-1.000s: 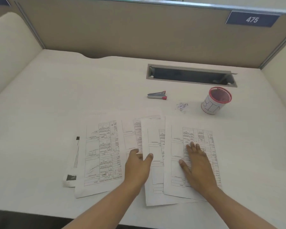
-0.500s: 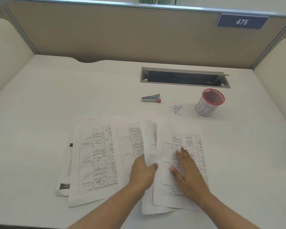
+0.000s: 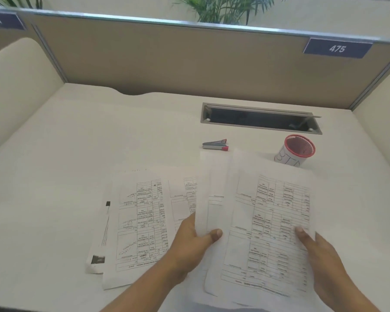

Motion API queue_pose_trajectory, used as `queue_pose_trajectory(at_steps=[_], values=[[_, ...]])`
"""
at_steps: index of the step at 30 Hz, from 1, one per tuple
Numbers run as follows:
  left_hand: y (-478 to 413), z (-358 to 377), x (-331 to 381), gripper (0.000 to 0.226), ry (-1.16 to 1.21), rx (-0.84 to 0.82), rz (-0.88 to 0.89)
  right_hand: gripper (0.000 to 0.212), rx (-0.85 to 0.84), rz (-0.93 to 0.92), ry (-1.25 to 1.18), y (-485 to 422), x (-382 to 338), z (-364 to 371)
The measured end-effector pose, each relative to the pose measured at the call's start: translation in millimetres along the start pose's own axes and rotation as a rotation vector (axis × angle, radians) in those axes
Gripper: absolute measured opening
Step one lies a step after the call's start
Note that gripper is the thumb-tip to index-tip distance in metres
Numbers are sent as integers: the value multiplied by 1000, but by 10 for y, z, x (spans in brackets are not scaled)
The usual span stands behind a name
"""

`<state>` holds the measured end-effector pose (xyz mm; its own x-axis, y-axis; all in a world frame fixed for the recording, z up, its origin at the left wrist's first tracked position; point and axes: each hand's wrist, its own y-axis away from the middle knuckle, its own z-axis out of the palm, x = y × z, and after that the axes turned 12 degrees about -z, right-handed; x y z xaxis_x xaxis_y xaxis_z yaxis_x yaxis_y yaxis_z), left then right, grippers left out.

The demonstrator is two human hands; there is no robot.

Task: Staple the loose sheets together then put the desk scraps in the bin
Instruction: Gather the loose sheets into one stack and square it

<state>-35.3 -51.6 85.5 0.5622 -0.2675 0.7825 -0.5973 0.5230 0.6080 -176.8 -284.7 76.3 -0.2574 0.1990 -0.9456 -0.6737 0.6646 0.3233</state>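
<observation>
Over the desk's (image 3: 77, 154) front edge, my left hand (image 3: 196, 240) and right hand (image 3: 320, 251) pinch the sheets (image 3: 268, 212); I must square them.

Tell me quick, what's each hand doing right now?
Left hand: pinches the middle printed sheet, thumb on top.
Right hand: pinches the front printed sheet at its right edge, thumb on top.

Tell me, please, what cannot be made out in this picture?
Head view only.
1. Desk scraps: none visible; the lifted sheets cover the desk between stapler and bin.
2. Fingers of left hand and right hand: under the sheets, only thumbs show.
3. Print on the sheets: too small, blurred.
4. Bin contents: too small to tell.
</observation>
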Motion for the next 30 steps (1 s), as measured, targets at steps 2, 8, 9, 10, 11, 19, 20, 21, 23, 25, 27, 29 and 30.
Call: queue_pose_trajectory(at_steps=[2, 8, 9, 10, 11, 19, 20, 21, 23, 25, 27, 29, 30], values=[[32, 3, 5, 33, 13, -35, 1, 36, -46, 81, -52, 58, -3, 62], [-1, -51, -46, 37, -46, -26, -39, 29, -38, 76, 10, 99, 36, 260], [-8, -69, -51, 37, -55, -21, -38, 33, -54, 62, 12, 102, 25, 279], [-8, -86, -54, 36, -62, -14, -33, 35, -71, 44, 10, 107, 1, 298], [-9, -104, -58, 34, -69, -4, -29, 36, -90, 24, 0, 122, -33, 317], [65, -161, -42, 28, -63, -114, -28, 35, -215, 19, -42, 107, -78, 365], [70, -174, -33, 27, -47, -105, -26, 34, -216, 3, -16, 101, -70, 385], [75, -188, -22, 25, -34, -88, -22, 34, -210, -21, 15, 93, -58, 401], [69, -210, -5, 24, -7, -50, -16, 32, -180, -60, 45, 68, -30, 404], [64, -260, 7, 20, 37, 38, -12, 27, -162, -70, 45, 50, -9, 410], [41, -358, -6, 16, 34, 206, -9, 20, -156, -64, 37, 35, -5, 412], [33, -518, -35, 16, 3, 393, -14, 16, -157, -55, 24, -13, -4, 430], [45, -607, -46, 18, 1, 467, -10, 16, -158, -53, 21, -51, 1, 442]])
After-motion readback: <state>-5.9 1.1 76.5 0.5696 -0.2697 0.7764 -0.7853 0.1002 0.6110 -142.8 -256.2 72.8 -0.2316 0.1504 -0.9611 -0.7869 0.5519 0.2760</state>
